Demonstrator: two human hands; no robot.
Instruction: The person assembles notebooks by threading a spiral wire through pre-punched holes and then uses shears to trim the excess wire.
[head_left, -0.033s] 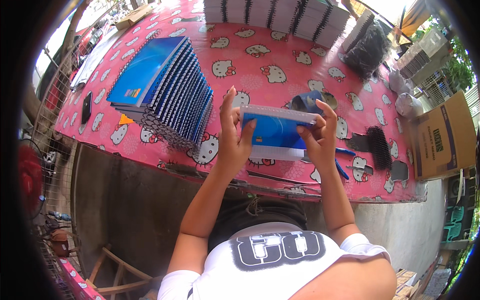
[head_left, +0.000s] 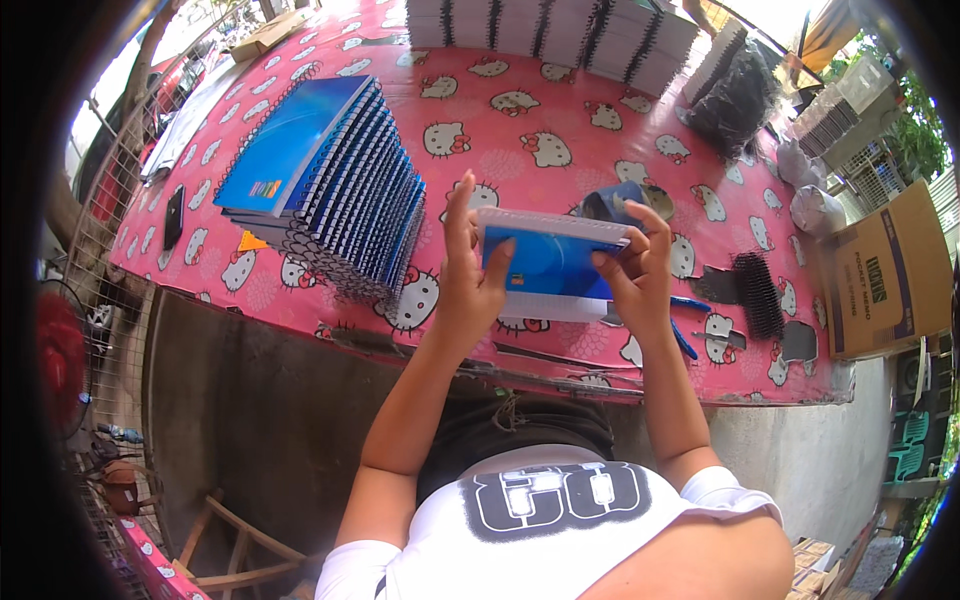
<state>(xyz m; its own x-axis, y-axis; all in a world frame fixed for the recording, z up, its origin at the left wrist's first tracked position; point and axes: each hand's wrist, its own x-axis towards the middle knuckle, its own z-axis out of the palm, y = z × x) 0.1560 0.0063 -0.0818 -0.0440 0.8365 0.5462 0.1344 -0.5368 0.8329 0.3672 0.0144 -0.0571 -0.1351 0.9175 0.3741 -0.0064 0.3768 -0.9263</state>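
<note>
A blue-covered pad is held up in front of the person's body, over the near part of the table, with a pale strip with small holes along its far edge. White paper shows beyond its near edge; whether that belongs to the pad or lies beneath it, I cannot tell. The left hand clamps the left end, thumb on the blue face and index finger pointing up; the right hand pinches the right end, thumb also on the cover. Just right of the right hand lie blue-handled pliers, then a dark bundle of coils. Beyond the pad sits a round bluish item, partly hidden. To the left stands a tall stack of blue spiral notebooks, with a dark phone farther left. A cardboard box stands at the right edge, and white-paged spiral books line the far side
</note>
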